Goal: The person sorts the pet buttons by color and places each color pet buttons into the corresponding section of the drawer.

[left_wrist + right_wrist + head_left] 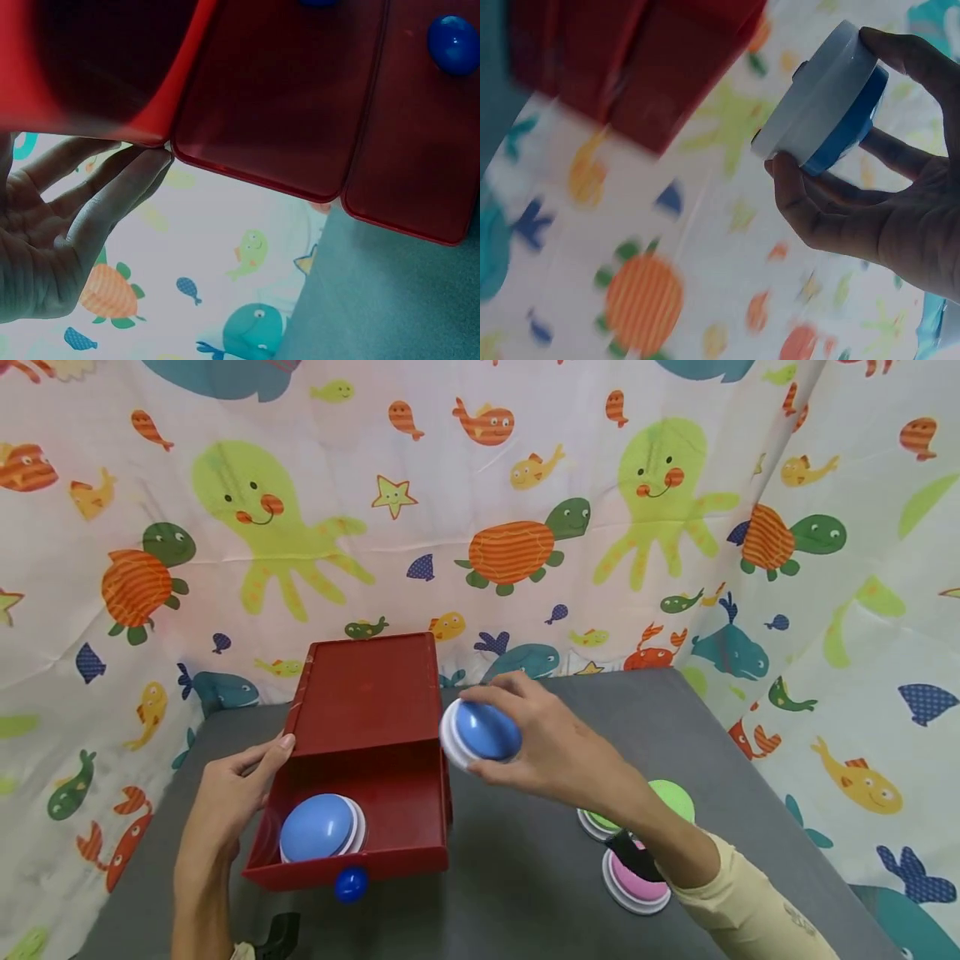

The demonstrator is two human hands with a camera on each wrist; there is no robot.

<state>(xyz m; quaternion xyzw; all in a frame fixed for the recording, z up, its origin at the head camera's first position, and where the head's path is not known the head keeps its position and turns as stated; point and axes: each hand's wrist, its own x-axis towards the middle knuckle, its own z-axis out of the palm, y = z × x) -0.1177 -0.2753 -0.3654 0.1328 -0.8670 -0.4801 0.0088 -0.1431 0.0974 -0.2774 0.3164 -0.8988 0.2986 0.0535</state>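
Note:
A red drawer unit stands on the grey table, its top drawer pulled out. Inside that drawer, on the left, lies a blue dome-shaped button with a white base. My left hand touches the left side of the unit near the drawer's back corner; in the left wrist view its fingers lie fairly straight against the red side. To the right of the drawer, my right hand holds a second blue button in the air by its white rim, tilted, thumb and fingers round it.
On the table at the right lie a green button and a pink button, partly covered by my right forearm. A blue knob sticks out from the drawer front. A sea-animal printed curtain surrounds the table.

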